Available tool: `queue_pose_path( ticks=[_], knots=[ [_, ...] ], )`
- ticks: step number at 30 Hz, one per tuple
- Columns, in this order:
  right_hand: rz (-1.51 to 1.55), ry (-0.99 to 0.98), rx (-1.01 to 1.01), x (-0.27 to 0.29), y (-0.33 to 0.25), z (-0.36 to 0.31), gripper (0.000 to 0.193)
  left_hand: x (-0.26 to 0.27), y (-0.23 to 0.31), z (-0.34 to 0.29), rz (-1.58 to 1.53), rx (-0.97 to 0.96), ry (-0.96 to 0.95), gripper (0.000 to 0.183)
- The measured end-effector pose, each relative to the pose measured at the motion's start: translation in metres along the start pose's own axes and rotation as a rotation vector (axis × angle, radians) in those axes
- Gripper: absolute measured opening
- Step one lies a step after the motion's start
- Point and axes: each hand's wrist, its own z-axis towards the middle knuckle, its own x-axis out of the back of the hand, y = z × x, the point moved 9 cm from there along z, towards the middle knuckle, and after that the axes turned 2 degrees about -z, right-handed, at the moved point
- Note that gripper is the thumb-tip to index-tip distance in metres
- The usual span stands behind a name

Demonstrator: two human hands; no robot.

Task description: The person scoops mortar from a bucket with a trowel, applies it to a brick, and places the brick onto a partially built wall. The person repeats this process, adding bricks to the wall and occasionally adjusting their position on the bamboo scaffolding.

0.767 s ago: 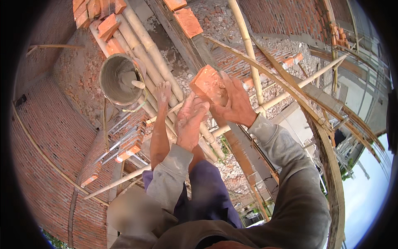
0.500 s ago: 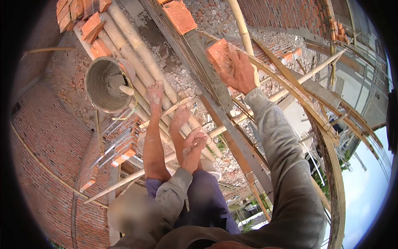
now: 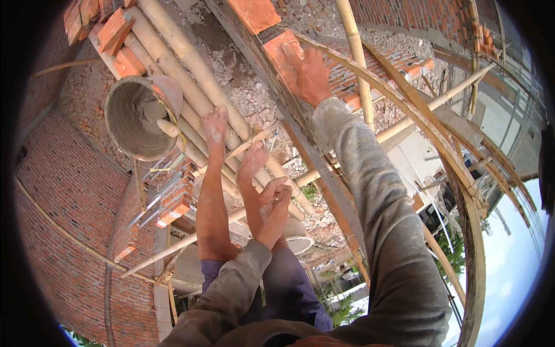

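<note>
My right hand [image 3: 313, 76] grips an orange brick [image 3: 284, 48] from above, its fingers lying over the top face and near end. This brick rests on the narrow wall top, close behind another orange brick [image 3: 254, 14] in the same row. Grey mortar [image 3: 300, 123] coats the wall top nearer to me. My left hand [image 3: 274, 209] is closed in a loose curl in front of my lower leg, with nothing visible in it. A bucket [image 3: 130, 118] smeared with mortar stands left of my feet; a rounded wooden handle [image 3: 167, 128] sticks out of it.
My bare feet [image 3: 215, 124] stand on bamboo poles [image 3: 191, 52] laid side by side. Loose bricks [image 3: 115, 29] are piled at their far left end. Bent wooden strips [image 3: 399, 95] and an upright bamboo pole [image 3: 355, 46] cross at right. Rubble [image 3: 254, 92] lies below.
My right hand has carried the brick leftward and away from me, bringing it onto the wall top against the other brick. My left hand stays curled in nearly the same place.
</note>
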Motion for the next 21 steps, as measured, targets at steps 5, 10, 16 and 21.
queue_pose_path(
  ticks=[5,10,16,21],
  knots=[
    [0.023,0.048,-0.031,-0.009,0.003,0.010,0.077,-0.002,-0.005,0.002,0.043,0.016,-0.021,0.028],
    [-0.026,0.018,-0.024,-0.013,0.002,0.014,0.078,-0.003,-0.005,0.006,-0.012,0.046,0.005,0.037],
    [-0.002,-0.016,-0.045,-0.015,0.006,0.014,0.081,-0.006,0.007,0.004,0.063,0.007,0.002,0.030],
    [0.092,0.060,0.007,-0.006,0.010,0.012,0.104,-0.004,0.004,0.008,0.044,0.032,0.004,0.032]
  ],
)
